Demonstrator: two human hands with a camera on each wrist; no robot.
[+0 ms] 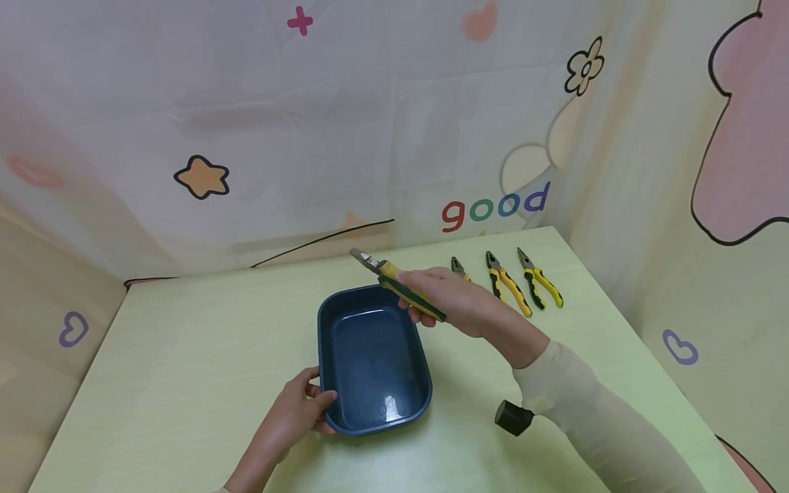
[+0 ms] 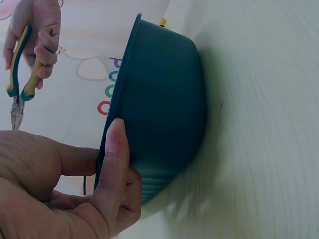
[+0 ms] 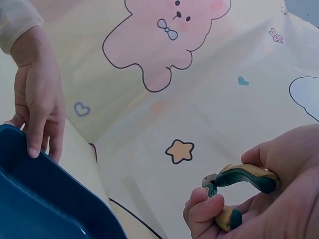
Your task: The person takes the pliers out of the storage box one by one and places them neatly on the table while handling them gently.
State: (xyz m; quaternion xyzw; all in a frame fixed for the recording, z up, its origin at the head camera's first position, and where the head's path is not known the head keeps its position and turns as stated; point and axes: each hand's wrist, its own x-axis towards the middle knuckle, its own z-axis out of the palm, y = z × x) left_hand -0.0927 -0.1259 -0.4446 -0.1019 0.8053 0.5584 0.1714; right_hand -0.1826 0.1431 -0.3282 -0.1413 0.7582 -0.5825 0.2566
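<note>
A dark blue plastic basin [image 1: 372,359] stands on the table with nothing in it. At its near left corner my left hand [image 1: 294,411] pinches the rim, the thumb over the edge and the other fingers outside, as the left wrist view [image 2: 107,184] shows too. My right hand [image 1: 450,294] grips a pair of long-nosed pliers [image 1: 390,271] by their yellow and green handles, raised above the basin's far right corner. The handles are spread apart in the left wrist view, and the metal jaws point away from the hand.
To the right, behind my right hand, lie three more pliers: one partly hidden [image 1: 457,265], one with yellow-orange and black handles [image 1: 511,287], one with yellow and black handles [image 1: 548,284]. A printed curtain [image 1: 277,137] hangs along the back and sides of the pale table [image 1: 216,356].
</note>
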